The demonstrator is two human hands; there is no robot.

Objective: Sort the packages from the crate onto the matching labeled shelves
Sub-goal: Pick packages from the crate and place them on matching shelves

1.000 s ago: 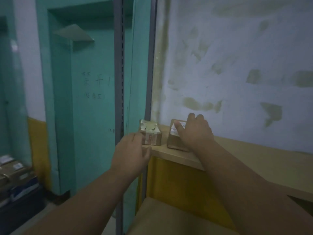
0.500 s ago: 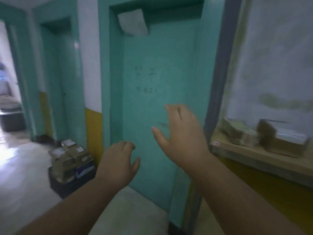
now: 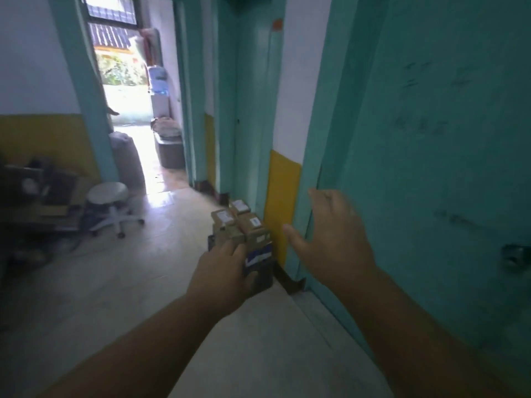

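Observation:
A dark crate (image 3: 263, 272) stands on the floor against the yellow-and-white wall, piled with several brown cardboard packages (image 3: 240, 225) that carry white labels. My left hand (image 3: 222, 274) hangs in the air in front of the crate and hides its near left side; its fingers are loosely curled and hold nothing. My right hand (image 3: 330, 239) is raised to the right of the crate, fingers spread, empty. The shelves are out of view.
A teal door (image 3: 431, 168) fills the right side, with a metal latch (image 3: 515, 255) near the frame's edge. A white wheeled stool (image 3: 107, 206) and dark clutter (image 3: 34, 193) sit at the left. A corridor leads to a bright doorway (image 3: 129, 90).
My view has swung left from the shelf to the corridor floor. My right hand left the package on the shelf, and both hands now hang empty near the crate.

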